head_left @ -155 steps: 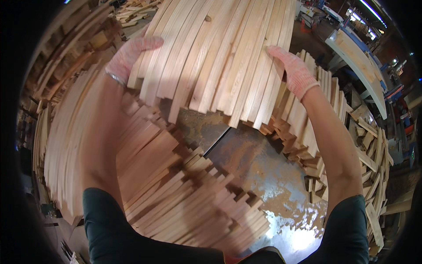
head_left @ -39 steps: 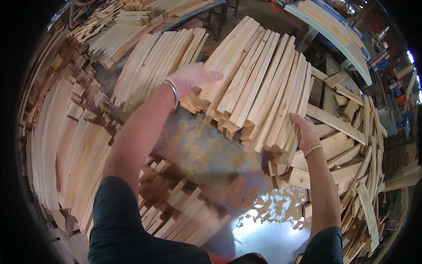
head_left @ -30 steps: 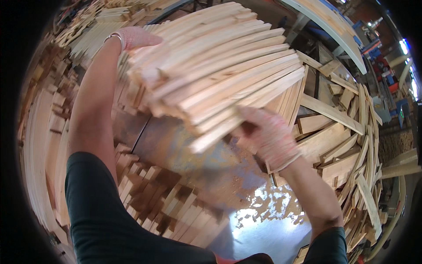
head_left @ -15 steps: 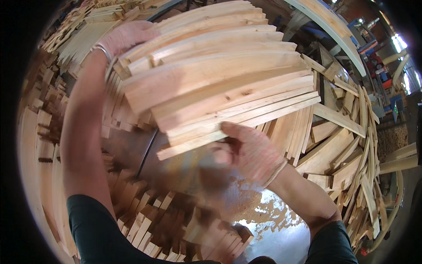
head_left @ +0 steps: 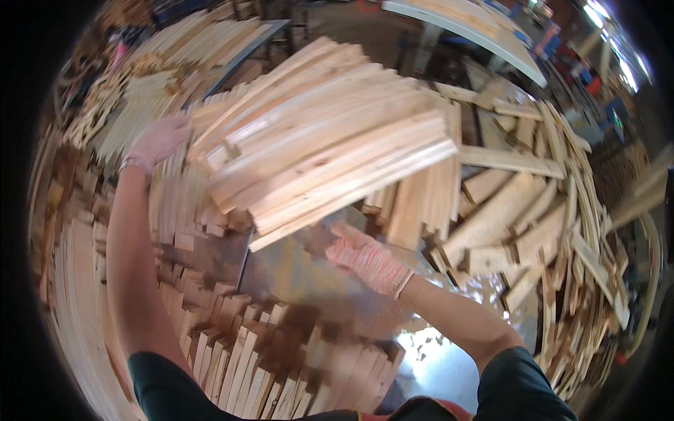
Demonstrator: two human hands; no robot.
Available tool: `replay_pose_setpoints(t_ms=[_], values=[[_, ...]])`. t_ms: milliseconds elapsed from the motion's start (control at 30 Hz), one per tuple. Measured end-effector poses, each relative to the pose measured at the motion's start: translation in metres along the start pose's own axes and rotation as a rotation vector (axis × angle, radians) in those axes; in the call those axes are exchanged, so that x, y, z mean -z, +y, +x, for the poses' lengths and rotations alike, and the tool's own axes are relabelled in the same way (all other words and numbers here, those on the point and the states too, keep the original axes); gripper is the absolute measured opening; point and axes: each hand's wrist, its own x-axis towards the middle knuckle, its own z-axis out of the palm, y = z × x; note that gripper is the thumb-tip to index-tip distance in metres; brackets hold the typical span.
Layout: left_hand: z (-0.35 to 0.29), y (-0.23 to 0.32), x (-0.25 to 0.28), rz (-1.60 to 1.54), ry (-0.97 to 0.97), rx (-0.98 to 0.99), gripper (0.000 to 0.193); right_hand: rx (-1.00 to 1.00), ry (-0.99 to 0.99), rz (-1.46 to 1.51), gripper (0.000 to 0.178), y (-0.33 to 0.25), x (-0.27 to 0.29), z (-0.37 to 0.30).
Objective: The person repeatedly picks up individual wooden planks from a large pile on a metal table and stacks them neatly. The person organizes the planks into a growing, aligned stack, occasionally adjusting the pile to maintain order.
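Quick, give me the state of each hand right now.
Left hand: closed on the far end of the bundle of wooden slats.
Right hand: open, palm up beneath the bundle; contact unclear.

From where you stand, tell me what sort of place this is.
Most likely a woodworking shop or timber yard. Cut slats lie heaped all round a worn metal table, more stacks stand behind, and both gloved hands, left hand and right hand, carry a bundle of slats.
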Motion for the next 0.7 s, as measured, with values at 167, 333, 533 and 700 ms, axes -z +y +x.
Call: replay_pose_setpoints(t_ms=[167, 333, 533, 700], values=[[-0.074, 0.093, 0.013, -0.040, 0.232, -0.049, 0.051, -0.006, 0.129, 0.014, 0.060, 0.060, 0.062, -0.118], [-0.180, 0.265, 0.002, 0.035, 0.095, -0.181, 0.053, 0.236, 0.588, 0.056, 0.049, 0.107, 0.205, -0.235], [-0.301, 0.409, -0.088, -0.170, -0.114, -0.384, 0.056, 0.194, 1.315, -0.233, 0.060, 0.133, 0.366, -0.335], [-0.332, 0.515, -0.136, -0.181, -0.267, -0.406, 0.074, 0.047, 1.389, -0.433, 0.063, 0.167, 0.415, -0.342]])
